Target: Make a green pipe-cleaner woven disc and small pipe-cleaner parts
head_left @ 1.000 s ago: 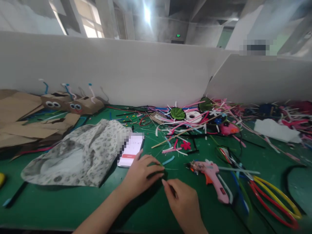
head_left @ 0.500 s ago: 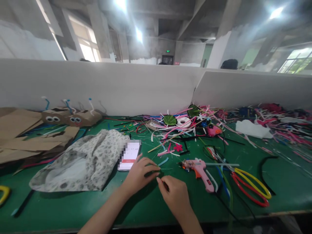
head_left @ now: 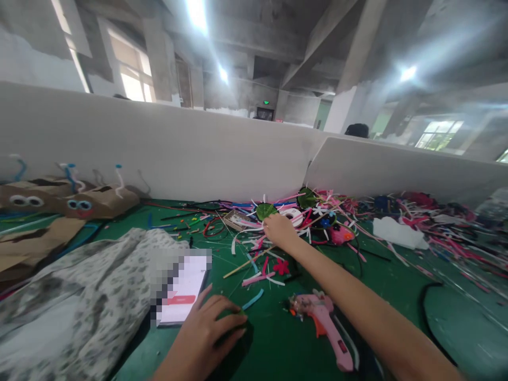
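My right hand [head_left: 279, 230] reaches far forward into the craft pile, its fingers closed and pointing down beside a green round leaf piece [head_left: 265, 211]. What its fingertips hold, if anything, is hidden. A white tape roll [head_left: 294, 217] lies just behind that hand. Low over the table, my left hand [head_left: 210, 330] has its fingers bent and apart, near the phone [head_left: 180, 296] and a short light-blue strip [head_left: 253, 300]. A pink glue gun [head_left: 323, 323] rests on its side below my right forearm. A red felt flower [head_left: 281, 266] lies among pink and white pipe cleaners [head_left: 262, 278].
A grey patterned cloth [head_left: 91, 286] covers the left of the green table. Brown cardboard figures with googly eyes [head_left: 101, 201] stand at the back left, by a white partition [head_left: 206, 153]. Tangled pink strips [head_left: 452, 238] and white tissue [head_left: 399, 233] lie right.
My right hand has left its place beside my left hand and stretched forward to the pile. My left hand has moved down and left in view. The view has shifted, and the scissors no longer show.
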